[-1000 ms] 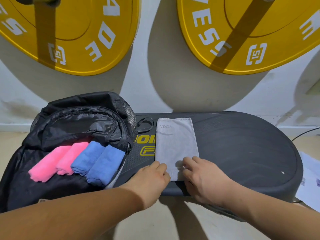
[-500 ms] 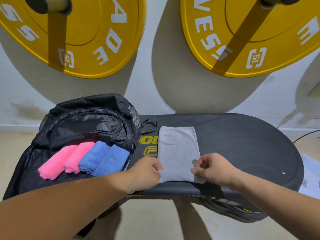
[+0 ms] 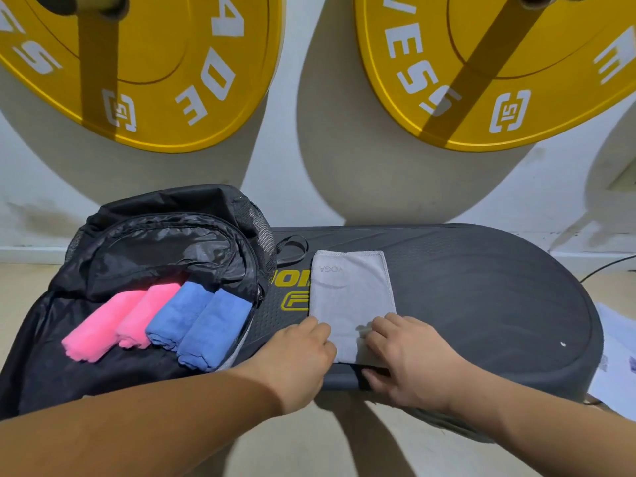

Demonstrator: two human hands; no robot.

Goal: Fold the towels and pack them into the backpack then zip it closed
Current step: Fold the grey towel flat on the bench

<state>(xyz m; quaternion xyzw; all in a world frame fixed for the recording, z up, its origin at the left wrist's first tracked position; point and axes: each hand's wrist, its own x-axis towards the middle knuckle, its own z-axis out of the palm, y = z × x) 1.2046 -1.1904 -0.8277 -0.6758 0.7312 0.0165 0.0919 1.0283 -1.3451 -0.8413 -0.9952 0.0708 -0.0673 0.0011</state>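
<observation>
Grey towel (image 3: 351, 294) folded narrow on the dark platform (image 3: 481, 304), both hands at its near end.

The towel lies flat at centre frame, its long side running away from the viewer. The left hand (image 3: 296, 356) has its fingers curled over the lower left corner. The right hand (image 3: 409, 356) spreads its fingers (image 3: 392, 321) nearly flat on the lower right part, thumb below the hem. Whether either hand actually pinches the cloth, I cannot tell. The next fold or roll likely goes best if both corners are taken evenly, the hem kept square and the layers kept from slipping. Just left of the towel, the open backpack (image 3: 165, 242) already holds the rolled pink towels (image 3: 113, 321) and blue towels (image 3: 203, 321).
</observation>
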